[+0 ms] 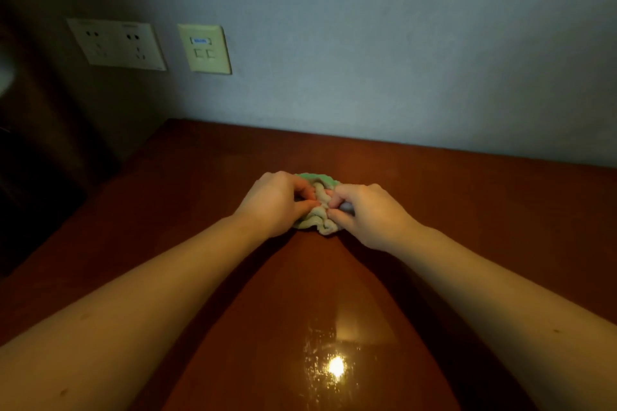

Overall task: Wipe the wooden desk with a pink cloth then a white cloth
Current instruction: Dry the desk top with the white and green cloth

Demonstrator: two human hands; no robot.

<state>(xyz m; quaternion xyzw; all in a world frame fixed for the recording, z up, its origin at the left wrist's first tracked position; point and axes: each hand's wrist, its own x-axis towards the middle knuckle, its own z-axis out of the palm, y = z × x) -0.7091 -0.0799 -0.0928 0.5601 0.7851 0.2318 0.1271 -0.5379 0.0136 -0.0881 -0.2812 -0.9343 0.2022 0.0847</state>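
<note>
A pale, bunched-up cloth (320, 210) lies on the reddish wooden desk (467, 203), with a green edge (317, 177) showing at its far side. My left hand (277, 202) grips the cloth's left side with curled fingers. My right hand (370, 213) pinches its right side, and the two hands almost touch over the folds. Much of the cloth is hidden under my fingers. No pink cloth is visible.
A grey wall (400, 60) rises right behind the desk's far edge. Power sockets (117, 43) and a network plate (204, 49) sit on the wall at upper left. The desk's left edge drops into a dark gap (50, 177). A lamp glare (335, 366) reflects near me.
</note>
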